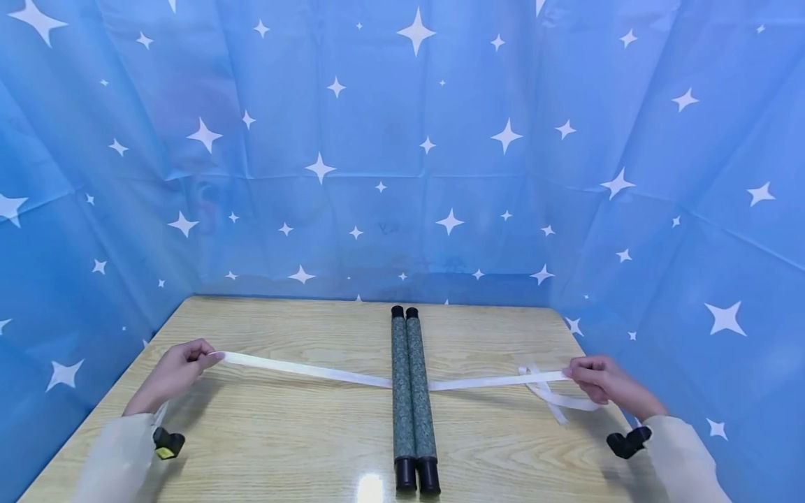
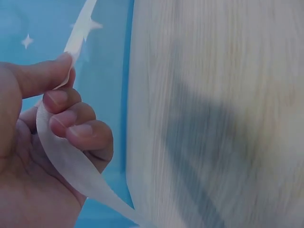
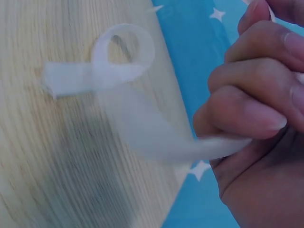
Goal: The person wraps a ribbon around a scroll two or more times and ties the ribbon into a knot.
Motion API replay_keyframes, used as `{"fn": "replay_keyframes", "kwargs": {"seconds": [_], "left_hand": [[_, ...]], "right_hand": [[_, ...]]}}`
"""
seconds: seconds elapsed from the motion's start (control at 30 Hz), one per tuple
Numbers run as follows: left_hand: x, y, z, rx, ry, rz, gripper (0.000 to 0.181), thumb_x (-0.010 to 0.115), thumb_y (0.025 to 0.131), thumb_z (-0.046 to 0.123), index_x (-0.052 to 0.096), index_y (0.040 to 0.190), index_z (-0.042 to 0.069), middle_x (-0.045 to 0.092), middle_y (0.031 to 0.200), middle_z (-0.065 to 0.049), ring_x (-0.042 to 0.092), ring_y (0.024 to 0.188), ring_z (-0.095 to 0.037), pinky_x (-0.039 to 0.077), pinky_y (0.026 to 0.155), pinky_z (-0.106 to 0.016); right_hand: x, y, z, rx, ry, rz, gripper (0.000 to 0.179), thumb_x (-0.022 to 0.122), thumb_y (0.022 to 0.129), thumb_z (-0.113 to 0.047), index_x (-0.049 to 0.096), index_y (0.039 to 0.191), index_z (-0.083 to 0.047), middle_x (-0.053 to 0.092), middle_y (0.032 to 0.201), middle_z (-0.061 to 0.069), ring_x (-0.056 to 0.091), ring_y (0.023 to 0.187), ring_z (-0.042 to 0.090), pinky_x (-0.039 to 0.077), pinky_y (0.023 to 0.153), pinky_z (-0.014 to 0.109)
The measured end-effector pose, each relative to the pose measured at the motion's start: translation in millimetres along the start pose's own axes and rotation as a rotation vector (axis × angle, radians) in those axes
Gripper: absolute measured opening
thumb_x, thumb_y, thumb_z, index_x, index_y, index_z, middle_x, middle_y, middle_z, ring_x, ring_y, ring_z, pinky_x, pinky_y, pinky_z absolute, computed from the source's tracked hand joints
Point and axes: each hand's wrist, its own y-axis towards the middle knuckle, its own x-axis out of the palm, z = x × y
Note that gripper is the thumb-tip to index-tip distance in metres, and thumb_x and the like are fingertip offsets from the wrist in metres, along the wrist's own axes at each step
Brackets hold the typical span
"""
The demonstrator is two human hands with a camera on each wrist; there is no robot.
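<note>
Two dark green patterned rolls with black end caps, like a rolled-up scroll, lie side by side, pointing away from me. A white ribbon passes beneath them and slopes up on both sides. My left hand pinches it between thumb and forefinger at the left. A slack length of ribbon hangs through that palm in the left wrist view. My right hand grips the ribbon on the right, fingers curled. From it the loose tail droops and loops near the table's right edge.
The wooden table has a blue curtain with white stars behind it and along both sides. Black wrist cameras are worn on both wrists, below white sleeves.
</note>
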Motion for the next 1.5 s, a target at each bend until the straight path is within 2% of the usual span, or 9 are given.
{"fn": "replay_keyframes", "kwargs": {"seconds": [0.17, 0.33, 0.63, 0.87, 1.03, 1.17, 1.33, 1.4, 1.5], "left_hand": [[-13.7, -3.8, -16.7, -0.03, 0.053, 0.033, 0.043, 0.053, 0.107, 0.042, 0.063, 0.104, 0.001, 0.046, 0.073, 0.0, 0.042, 0.06, -0.015, 0.035, 0.056, -0.029], [-30.8, -7.1, -30.3, -0.057, 0.1, 0.06, 0.045, 0.051, 0.108, 0.043, 0.063, 0.106, -0.001, 0.049, 0.077, -0.001, 0.042, 0.064, -0.015, 0.032, 0.057, -0.029], [-54.2, -7.4, -52.0, -0.119, 0.182, 0.096, 0.049, 0.049, 0.108, 0.043, 0.061, 0.108, -0.004, 0.053, 0.083, -0.007, 0.045, 0.073, -0.017, 0.033, 0.06, -0.029], [-61.9, -6.4, -66.3, -0.109, 0.247, 0.12, 0.04, 0.054, 0.106, 0.037, 0.063, 0.102, -0.002, 0.055, 0.081, -0.007, 0.045, 0.071, -0.018, 0.033, 0.059, -0.03], [-68.8, -5.2, -68.7, -0.141, 0.305, 0.141, 0.044, 0.055, 0.106, 0.038, 0.061, 0.107, -0.006, 0.06, 0.081, -0.012, 0.049, 0.071, -0.023, 0.035, 0.058, -0.031], [-69.4, -5.4, -71.8, -0.207, 0.327, 0.134, 0.041, 0.058, 0.104, 0.033, 0.06, 0.107, -0.008, 0.06, 0.081, -0.015, 0.051, 0.071, -0.026, 0.035, 0.057, -0.033], [-62.1, -2.1, -79.1, -0.279, 0.348, 0.073, 0.032, 0.057, 0.101, 0.024, 0.061, 0.107, -0.008, 0.062, 0.085, -0.02, 0.054, 0.075, -0.029, 0.041, 0.061, -0.039], [-58.8, 0.0, -79.7, -0.298, 0.349, 0.043, 0.032, 0.059, 0.099, 0.022, 0.06, 0.108, -0.008, 0.063, 0.088, -0.022, 0.055, 0.078, -0.031, 0.044, 0.064, -0.041], [-53.6, 3.1, -77.7, -0.3, 0.375, 0.022, 0.041, 0.063, 0.097, 0.024, 0.057, 0.115, -0.012, 0.062, 0.1, -0.032, 0.056, 0.085, -0.04, 0.05, 0.068, -0.05]], "right_hand": [[-10, -5.4, 2, 0.093, -0.149, 0.1, 0.043, 0.056, 0.107, -0.024, 0.04, 0.081, 0.005, 0.023, 0.056, 0.005, 0.018, 0.045, 0.019, 0.02, 0.043, 0.045], [-23, -12.3, 4, 0.155, -0.315, 0.214, 0.049, 0.062, 0.104, -0.033, 0.042, 0.08, 0.004, 0.03, 0.056, -0.009, 0.024, 0.046, 0.007, 0.028, 0.041, 0.034], [-30, -19.4, 2, 0.195, -0.611, 0.358, 0.05, 0.063, 0.101, -0.045, 0.049, 0.074, -0.006, 0.032, 0.062, -0.007, 0.028, 0.056, 0.008, 0.031, 0.059, 0.027], [-32, -18.4, 5, 0.244, -0.769, 0.488, 0.049, 0.067, 0.096, -0.053, 0.051, 0.07, -0.014, 0.037, 0.063, -0.005, 0.034, 0.056, 0.012, 0.028, 0.054, 0.029], [-35, -19.1, 6, 0.254, -0.877, 0.503, 0.052, 0.066, 0.095, -0.057, 0.049, 0.069, -0.016, 0.034, 0.061, -0.004, 0.031, 0.056, 0.014, 0.026, 0.054, 0.03], [-34, -18.3, 13, 0.252, -0.934, 0.47, 0.041, 0.065, 0.098, -0.05, 0.063, 0.076, -0.015, 0.05, 0.065, -0.004, 0.04, 0.059, 0.014, 0.031, 0.055, 0.031], [-28, -12.7, 23, 0.241, -0.908, 0.403, 0.027, 0.066, 0.099, -0.033, 0.072, 0.097, -0.006, 0.07, 0.085, 0.006, 0.061, 0.073, 0.02, 0.05, 0.061, 0.037], [-25, -11.2, 25, 0.238, -0.892, 0.392, 0.031, 0.067, 0.099, -0.03, 0.072, 0.108, -0.001, 0.073, 0.099, 0.018, 0.067, 0.082, 0.026, 0.055, 0.068, 0.041], [-20, -11.1, 29, 0.236, -0.888, 0.395, 0.044, 0.066, 0.099, -0.033, 0.066, 0.124, 0.004, 0.071, 0.098, 0.023, 0.063, 0.073, 0.023, 0.053, 0.069, 0.04]]}}
